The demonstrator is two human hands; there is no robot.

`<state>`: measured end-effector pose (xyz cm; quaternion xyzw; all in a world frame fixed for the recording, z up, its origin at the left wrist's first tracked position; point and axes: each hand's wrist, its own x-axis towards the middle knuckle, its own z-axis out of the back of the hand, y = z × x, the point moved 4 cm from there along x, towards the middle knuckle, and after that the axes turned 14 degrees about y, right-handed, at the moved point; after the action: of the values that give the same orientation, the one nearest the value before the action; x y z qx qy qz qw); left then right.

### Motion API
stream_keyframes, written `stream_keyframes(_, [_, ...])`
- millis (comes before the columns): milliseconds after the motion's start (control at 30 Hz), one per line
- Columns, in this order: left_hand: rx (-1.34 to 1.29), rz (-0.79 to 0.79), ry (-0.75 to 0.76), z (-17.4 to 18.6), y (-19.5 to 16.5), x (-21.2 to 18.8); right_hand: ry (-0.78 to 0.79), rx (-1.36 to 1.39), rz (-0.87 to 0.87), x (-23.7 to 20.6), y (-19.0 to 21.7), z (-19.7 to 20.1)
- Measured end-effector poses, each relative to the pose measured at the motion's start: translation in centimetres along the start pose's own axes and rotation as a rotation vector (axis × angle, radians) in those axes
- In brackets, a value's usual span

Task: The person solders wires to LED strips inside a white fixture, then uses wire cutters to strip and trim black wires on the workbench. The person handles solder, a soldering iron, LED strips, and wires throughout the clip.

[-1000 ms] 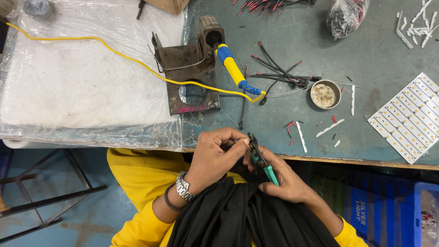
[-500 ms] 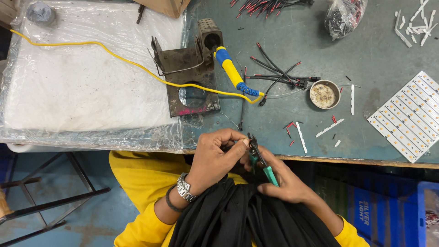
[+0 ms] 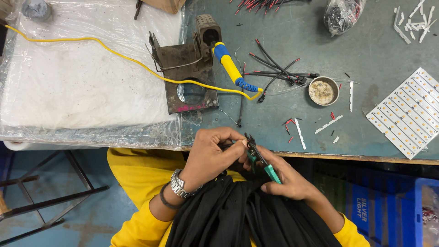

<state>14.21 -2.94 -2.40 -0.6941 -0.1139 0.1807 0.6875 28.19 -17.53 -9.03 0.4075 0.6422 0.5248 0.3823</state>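
Your left hand (image 3: 211, 153) sits just past the near edge of the grey-green desk (image 3: 320, 41), over your lap, its fingers curled in and the tips pressed together around something thin and dark, too small to tell apart from here. Your right hand (image 3: 286, 179) is closed around the small green-handled cutting pliers (image 3: 259, 158), whose dark metal nose points up toward the left fingertips and meets them there; you cannot tell whether the nose is biting anything. A silver metal wristwatch (image 3: 179, 184) and a dark band circle your left wrist, and a black cloth (image 3: 238, 215) is bunched over your yellow sleeves below both hands.

On the desk beyond your hands, a yellow-and-blue-handled soldering iron (image 3: 231, 68) rests in a rusty brown metal stand (image 3: 187, 73), its yellow cable (image 3: 91, 43) trailing left across a white pad wrapped in clear plastic (image 3: 77, 77). Just right of the iron lies a loose bundle of black and red wires (image 3: 276, 71), and beside that a small round metal tin of pale flux (image 3: 323, 90). A white panel of small circuit strips (image 3: 409, 112) lies at the right edge, with a few broken-off white strips (image 3: 299, 132) and red wire clippings near your hands.
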Motion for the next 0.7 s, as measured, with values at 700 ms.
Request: stream_keyframes(700, [0.030,0.037,-0.024,0.01,0.47,-0.18,-0.031,0.097,-0.039,0.01,-0.32,-0.50])
